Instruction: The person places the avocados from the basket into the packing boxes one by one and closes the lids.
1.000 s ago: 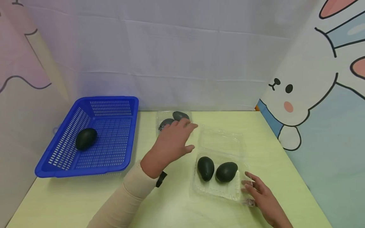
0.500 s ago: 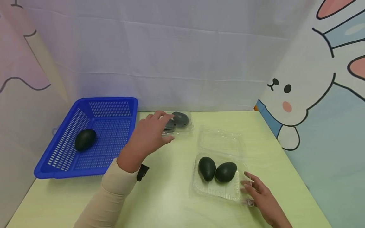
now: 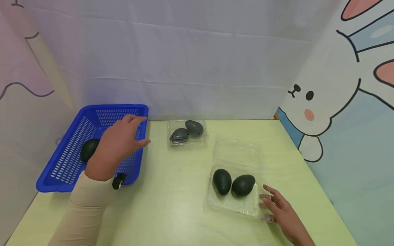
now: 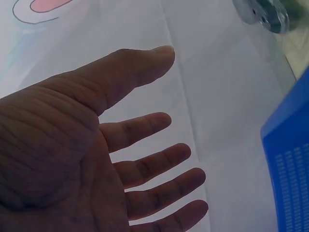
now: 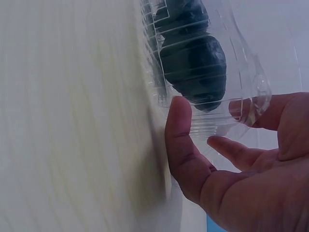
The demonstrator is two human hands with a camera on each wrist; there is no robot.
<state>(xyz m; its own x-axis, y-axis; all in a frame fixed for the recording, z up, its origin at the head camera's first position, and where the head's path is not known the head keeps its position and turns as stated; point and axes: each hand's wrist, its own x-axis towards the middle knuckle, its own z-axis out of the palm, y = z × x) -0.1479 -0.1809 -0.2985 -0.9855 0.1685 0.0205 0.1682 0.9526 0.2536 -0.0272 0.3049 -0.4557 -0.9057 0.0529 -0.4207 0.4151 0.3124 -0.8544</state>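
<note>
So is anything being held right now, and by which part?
The left grip holds nothing. The right grip curves around the right edge of the clear box; whether it actually pinches that edge can't be told.

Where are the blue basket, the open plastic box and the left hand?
Blue basket (image 3: 56,188), head view: front rim.
Open plastic box (image 3: 234,203), head view: bare part of its base.
Left hand (image 3: 117,143), head view: its back.

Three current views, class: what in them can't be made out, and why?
Head view: part of the dark fruit in the blue basket, hidden behind the left hand.
Left wrist view: much of the basket, cut off by the right and bottom edges.
Right wrist view: the upper fruit's far end, cut off by the top edge.
</note>
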